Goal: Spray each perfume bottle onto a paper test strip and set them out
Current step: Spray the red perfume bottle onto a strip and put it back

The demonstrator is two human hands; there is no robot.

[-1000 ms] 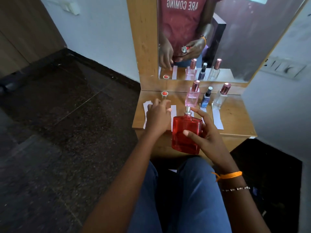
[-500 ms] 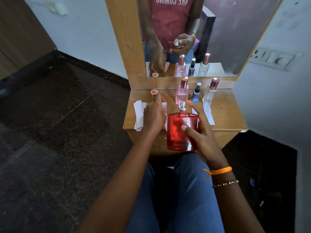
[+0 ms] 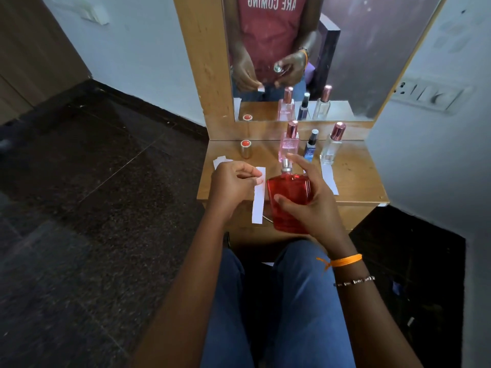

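Lap: blue jeans [image 3: 300,301] fill the near foreground, both forearms reaching out over them.
Right wrist: an orange thread band [image 3: 345,261] and a beaded bracelet [image 3: 354,281].
Right hand [image 3: 310,200]: wraps round the red perfume bottle [image 3: 288,197], thumb across its front, forefinger raised over the silver sprayer [image 3: 285,166]; the bottle stands upright in the air at the near edge of the wooden shelf [image 3: 353,179].
Left hand [image 3: 233,187]: pinches the top of a white paper test strip [image 3: 259,195], which hangs down just left of the bottle.
Shelf, left: another paper strip [image 3: 220,162] and the red-topped cap [image 3: 246,148].
Shelf, far: pink bottle [image 3: 289,142], small blue bottle [image 3: 311,146] and clear bottle [image 3: 333,146] in a row, a strip [image 3: 329,179] lying before the clear one.
Behind: a mirror [image 3: 358,62] reflecting bottles and hands.
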